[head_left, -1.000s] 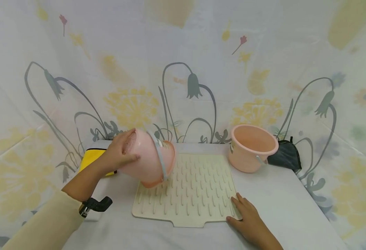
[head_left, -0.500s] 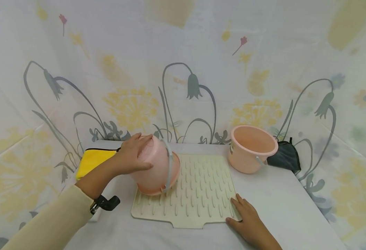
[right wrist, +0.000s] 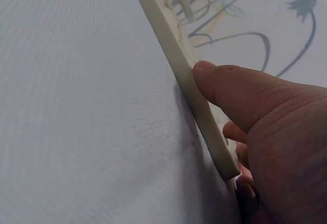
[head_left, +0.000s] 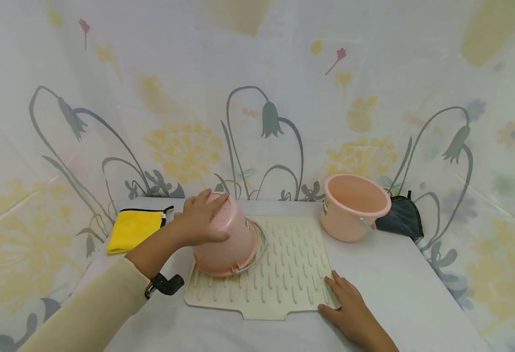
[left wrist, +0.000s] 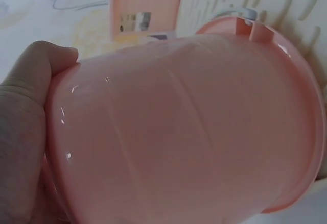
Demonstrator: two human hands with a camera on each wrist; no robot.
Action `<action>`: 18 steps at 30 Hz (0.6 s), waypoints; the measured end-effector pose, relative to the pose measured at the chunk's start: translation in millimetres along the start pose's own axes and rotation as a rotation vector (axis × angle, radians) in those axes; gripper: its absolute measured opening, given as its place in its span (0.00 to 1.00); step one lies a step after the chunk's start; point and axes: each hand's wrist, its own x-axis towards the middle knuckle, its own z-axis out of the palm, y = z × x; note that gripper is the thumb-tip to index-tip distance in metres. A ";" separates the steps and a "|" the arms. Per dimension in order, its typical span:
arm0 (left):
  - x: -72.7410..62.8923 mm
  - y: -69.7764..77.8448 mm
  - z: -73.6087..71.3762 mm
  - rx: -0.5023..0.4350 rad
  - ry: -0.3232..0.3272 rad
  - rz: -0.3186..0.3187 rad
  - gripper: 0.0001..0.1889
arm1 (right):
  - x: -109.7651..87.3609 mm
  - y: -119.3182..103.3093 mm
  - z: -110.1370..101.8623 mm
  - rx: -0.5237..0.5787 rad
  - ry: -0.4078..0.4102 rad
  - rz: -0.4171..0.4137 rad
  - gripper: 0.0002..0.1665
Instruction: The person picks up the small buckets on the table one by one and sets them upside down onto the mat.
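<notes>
My left hand (head_left: 197,221) grips the base of a small pink bucket (head_left: 226,252), fingers spread over its bottom and thumb down its side. The bucket is upside down, its rim at the left part of a cream ridged draining board (head_left: 288,274). Its thin handle lies out to the right of the rim. In the left wrist view the bucket's wall (left wrist: 173,127) fills most of the frame. At the board's near right corner, my right hand (head_left: 351,313) holds on, thumb at the front edge, as the right wrist view shows, and fingers along the right edge.
A second pink bucket (head_left: 351,220) stands upright behind the board's right side. Beside it a black pouch (head_left: 400,217) lies by the flowered backdrop. On the left is a yellow pouch (head_left: 134,230) with dark trim. White cloth (head_left: 393,274) covers the table.
My left hand has turned the bucket from tilted to upside down and moved it slightly right, rim onto the board. Its handle has dropped to the right. My right hand has stayed put.
</notes>
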 end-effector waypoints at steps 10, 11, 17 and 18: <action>8.2 16.2 6.6 0.081 -0.049 0.020 0.53 | 0.3 -0.3 -0.3 0.009 -0.006 0.013 0.54; 9.1 17.8 7.4 0.090 -0.057 0.016 0.53 | 0.5 0.1 -0.1 0.008 -0.006 0.015 0.54; 15.9 24.2 14.9 0.146 -0.088 0.011 0.53 | -0.1 1.7 0.1 0.004 -0.001 0.010 0.54; 16.8 24.8 16.0 0.155 -0.087 0.012 0.53 | -0.1 2.0 0.1 0.004 0.000 0.011 0.54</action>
